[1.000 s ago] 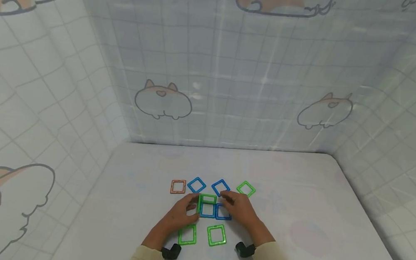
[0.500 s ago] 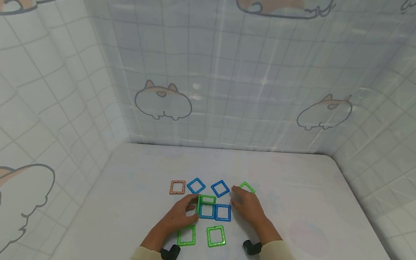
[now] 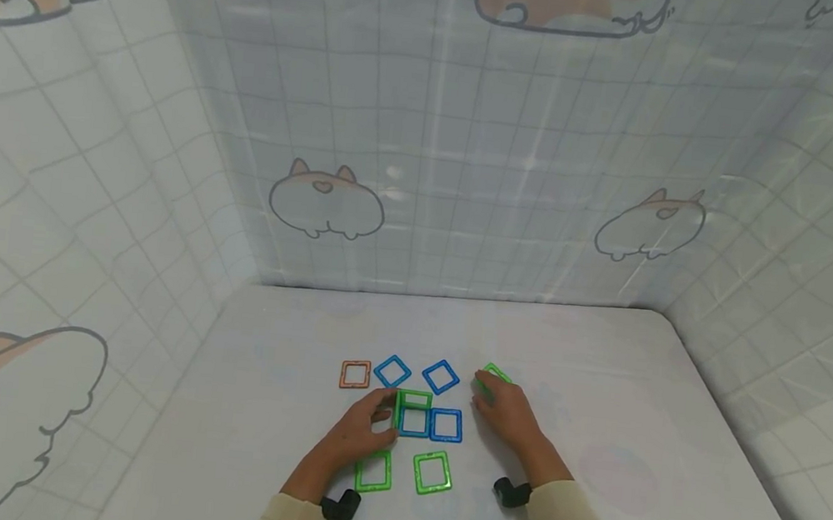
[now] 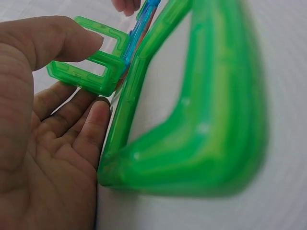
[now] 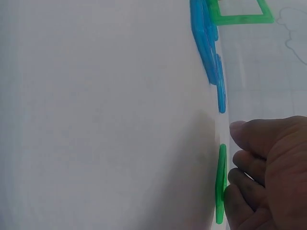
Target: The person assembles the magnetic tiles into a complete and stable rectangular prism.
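Observation:
My left hand [image 3: 353,432] holds an upright green square magnetic tile [image 3: 397,411], pinched between thumb and fingers in the left wrist view. Another green tile [image 3: 416,393] stands at the back, meeting it at a corner. Within that corner a blue square tile [image 3: 413,435] lies flat, with a second blue tile [image 3: 445,440] against its right side. My right hand [image 3: 510,415] reaches over a green tile [image 3: 499,370] lying at the right, partly covering it. In the right wrist view its loosely bent fingers [image 5: 247,184] are right beside that green tile [image 5: 220,184].
An orange tile [image 3: 356,362] and two blue tiles turned cornerwise [image 3: 384,361] [image 3: 442,362] lie in a row behind. Nearer the front lie two green tiles [image 3: 390,473] [image 3: 431,492]. A patterned curtain [image 3: 474,132] surrounds the white table [image 3: 290,323].
My right hand has moved away from the right blue tile, going right and over to the green tile there. My left hand has stayed at the upright green tile.

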`<state>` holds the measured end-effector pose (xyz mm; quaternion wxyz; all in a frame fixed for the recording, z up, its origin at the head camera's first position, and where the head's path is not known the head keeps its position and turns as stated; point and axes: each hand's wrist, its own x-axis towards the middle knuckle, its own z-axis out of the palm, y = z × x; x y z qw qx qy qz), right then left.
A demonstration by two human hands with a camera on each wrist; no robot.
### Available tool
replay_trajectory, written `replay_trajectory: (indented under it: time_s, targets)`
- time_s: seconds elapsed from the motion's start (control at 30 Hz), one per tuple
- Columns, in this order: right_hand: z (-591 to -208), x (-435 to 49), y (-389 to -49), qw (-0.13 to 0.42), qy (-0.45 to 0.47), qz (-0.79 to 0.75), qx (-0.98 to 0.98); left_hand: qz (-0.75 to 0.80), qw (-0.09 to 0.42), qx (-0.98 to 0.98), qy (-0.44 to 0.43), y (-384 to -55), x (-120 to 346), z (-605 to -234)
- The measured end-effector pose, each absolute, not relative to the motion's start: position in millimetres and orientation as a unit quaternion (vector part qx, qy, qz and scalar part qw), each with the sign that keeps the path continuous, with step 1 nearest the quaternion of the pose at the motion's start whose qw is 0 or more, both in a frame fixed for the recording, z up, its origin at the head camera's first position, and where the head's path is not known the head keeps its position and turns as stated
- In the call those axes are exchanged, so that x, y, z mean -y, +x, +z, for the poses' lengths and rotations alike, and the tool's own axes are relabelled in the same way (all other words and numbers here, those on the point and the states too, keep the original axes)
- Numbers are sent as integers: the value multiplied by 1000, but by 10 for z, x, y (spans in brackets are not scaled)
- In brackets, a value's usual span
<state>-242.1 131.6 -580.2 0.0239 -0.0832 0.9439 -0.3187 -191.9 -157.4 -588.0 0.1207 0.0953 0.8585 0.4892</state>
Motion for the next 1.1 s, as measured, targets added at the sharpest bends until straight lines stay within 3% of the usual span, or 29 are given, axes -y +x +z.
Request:
replay_trajectory:
  time_s: [0.33, 1.1]
  targets:
    - [-5818, -1423, -2451, -1, -48, -283, -958, 487, 121, -860, 96, -1927, 1589, -5915]
    - [-5749, -1531, -2435, 29, -31, -237, -971, 474, 116, -867, 102, -1919, 1524, -5870]
